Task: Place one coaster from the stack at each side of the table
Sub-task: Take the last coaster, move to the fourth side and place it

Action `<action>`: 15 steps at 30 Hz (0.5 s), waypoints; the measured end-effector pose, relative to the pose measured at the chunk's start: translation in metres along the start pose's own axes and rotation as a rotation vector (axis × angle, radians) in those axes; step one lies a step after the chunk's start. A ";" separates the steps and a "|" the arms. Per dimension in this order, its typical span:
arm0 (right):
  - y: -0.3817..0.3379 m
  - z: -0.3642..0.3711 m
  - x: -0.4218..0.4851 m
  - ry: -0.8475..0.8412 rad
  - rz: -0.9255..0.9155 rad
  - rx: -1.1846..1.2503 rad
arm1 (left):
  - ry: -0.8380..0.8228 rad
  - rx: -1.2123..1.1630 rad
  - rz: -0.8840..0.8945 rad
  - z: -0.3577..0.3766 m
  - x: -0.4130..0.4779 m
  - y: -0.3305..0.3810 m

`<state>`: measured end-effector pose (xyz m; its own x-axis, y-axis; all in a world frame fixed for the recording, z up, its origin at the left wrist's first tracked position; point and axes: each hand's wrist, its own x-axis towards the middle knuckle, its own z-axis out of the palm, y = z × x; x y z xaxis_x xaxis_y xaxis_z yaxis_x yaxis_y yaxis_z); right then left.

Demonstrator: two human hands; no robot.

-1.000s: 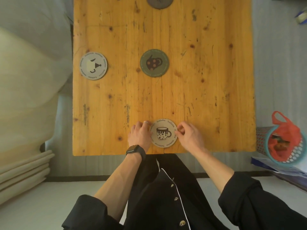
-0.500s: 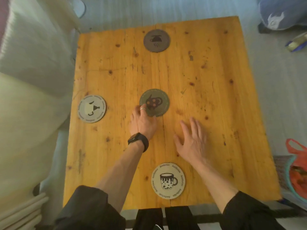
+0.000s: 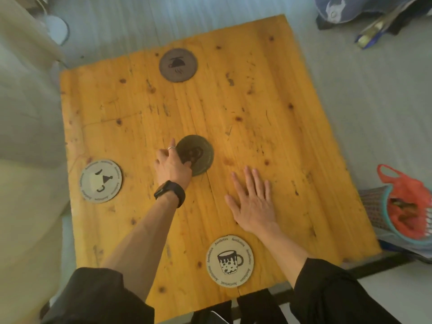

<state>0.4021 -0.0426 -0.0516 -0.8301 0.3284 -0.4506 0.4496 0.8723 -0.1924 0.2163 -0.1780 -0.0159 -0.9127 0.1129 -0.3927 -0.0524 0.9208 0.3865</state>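
A dark green coaster [image 3: 198, 153] lies in the middle of the wooden table [image 3: 268, 127]. My left hand [image 3: 171, 166] grips its left edge, thumb on top. My right hand [image 3: 253, 202] rests flat on the wood to its right, fingers spread, holding nothing. A beige mug coaster [image 3: 229, 260] lies by the near edge. A grey coaster [image 3: 100, 181] sits at the left edge. A brown coaster [image 3: 178, 65] sits at the far edge.
A pale cushion [image 3: 25, 160] borders the table's left side. A mesh basket with a red bag [image 3: 404, 204] stands on the floor at the right. A dark bag [image 3: 360, 8] lies at the far right.
Both hands left the beige mug coaster at the near edge and moved to the middle. My left hand took hold of the green coaster; my right hand settled flat beside it.
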 end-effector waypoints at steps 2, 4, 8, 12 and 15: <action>-0.001 -0.005 0.001 -0.041 -0.003 0.004 | -0.041 0.001 0.006 -0.005 0.002 -0.001; -0.001 -0.009 0.000 -0.099 -0.005 0.009 | -0.045 -0.011 0.003 -0.009 -0.003 -0.003; -0.002 -0.034 0.002 -0.268 -0.012 0.038 | -0.167 -0.177 -0.072 -0.013 -0.027 -0.010; -0.006 -0.075 0.000 -0.388 0.164 0.508 | -0.304 -0.579 -0.289 -0.020 -0.063 -0.018; -0.004 -0.101 -0.028 -0.345 0.364 0.995 | -0.385 -0.816 -0.349 -0.030 -0.105 -0.006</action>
<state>0.3904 -0.0190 0.0496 -0.5287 0.2523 -0.8104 0.8395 0.0144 -0.5432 0.3003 -0.2069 0.0483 -0.6048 0.1305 -0.7856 -0.6931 0.3996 0.5999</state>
